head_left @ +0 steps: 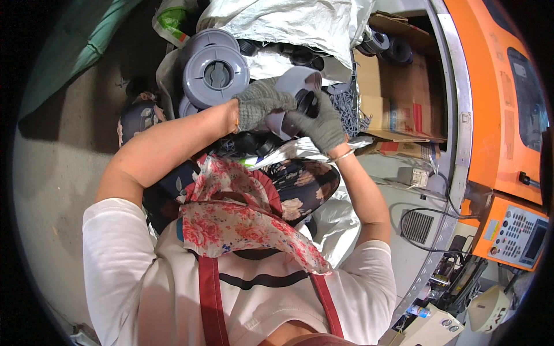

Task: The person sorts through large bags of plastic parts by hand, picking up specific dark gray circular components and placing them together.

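My left hand (262, 105), in a grey knitted glove, is closed on the left side of a grey plastic threaded fitting (295, 78). From the other side, my right hand (324, 126), gloved alike, curls its fingers round the fitting's lower edge and a black plastic piece (304, 101) at its opening. Whether that black piece sits inside the fitting or only in my fingers, I cannot tell. Just left of my hands lies a stack of round grey plastic flanges (199, 72) with a hole in the middle. Black round parts (266, 144) lie below the fitting.
A white woven sack (283, 23) spreads behind my hands. To the right stands an open cardboard box (398, 106) with several dark round parts, beside grey plastic strips (351, 112). An orange machine (490, 86) with a control panel (519, 236) stands far right; a black cable (427, 251) loops below.
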{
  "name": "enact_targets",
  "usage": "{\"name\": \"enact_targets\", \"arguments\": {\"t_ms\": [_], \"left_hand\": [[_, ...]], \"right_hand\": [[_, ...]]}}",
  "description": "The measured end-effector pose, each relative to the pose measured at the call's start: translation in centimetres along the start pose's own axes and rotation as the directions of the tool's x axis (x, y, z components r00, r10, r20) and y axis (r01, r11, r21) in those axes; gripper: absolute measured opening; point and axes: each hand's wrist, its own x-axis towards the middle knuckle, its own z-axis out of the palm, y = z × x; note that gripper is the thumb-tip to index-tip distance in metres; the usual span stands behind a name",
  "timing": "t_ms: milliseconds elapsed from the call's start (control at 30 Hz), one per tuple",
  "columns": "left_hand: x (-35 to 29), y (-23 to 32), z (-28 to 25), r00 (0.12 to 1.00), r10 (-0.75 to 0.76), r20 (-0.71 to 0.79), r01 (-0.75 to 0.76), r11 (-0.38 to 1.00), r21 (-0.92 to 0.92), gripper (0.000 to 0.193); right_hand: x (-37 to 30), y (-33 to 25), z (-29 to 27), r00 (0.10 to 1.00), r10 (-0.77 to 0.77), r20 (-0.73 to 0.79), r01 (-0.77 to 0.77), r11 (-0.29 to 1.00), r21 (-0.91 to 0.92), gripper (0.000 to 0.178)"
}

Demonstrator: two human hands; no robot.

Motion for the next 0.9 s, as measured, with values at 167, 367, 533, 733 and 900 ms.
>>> {"name": "enact_targets", "arguments": {"t_ms": [167,367,533,733,900], "left_hand": [[-1.0,1.8,0.0,0.999,0.038,0.017,-0.041,0.986,0.161,0.038],[-2.2,2.2,-0.2,0.874,0.434,0.217,-0.48,0.706,0.521,0.07],[-3.4,5.1,-3.1,0.931,0.293,0.219,-0.191,-0.12,0.974,0.073],[-3.6,2.7,-5.4,0.975,0.049,0.216,-0.187,-0.339,0.922,0.051],[-3.6,3.5,-5.9,0.975,0.034,0.219,-0.202,-0.266,0.943,0.048]], "right_hand": [[-0.8,1.9,1.4,0.998,-0.026,0.058,0.029,0.999,-0.044,0.059],[1.2,6.4,5.0,0.963,0.197,0.184,-0.264,0.828,0.495,0.052],[3.5,8.5,8.3,0.901,0.416,0.122,-0.396,0.904,-0.161,0.091],[5.5,9.2,12.7,0.775,0.613,0.156,-0.594,0.79,-0.153,0.09],[4.3,9.8,6.6,0.758,0.641,0.12,-0.592,0.754,-0.284,0.059]]}}
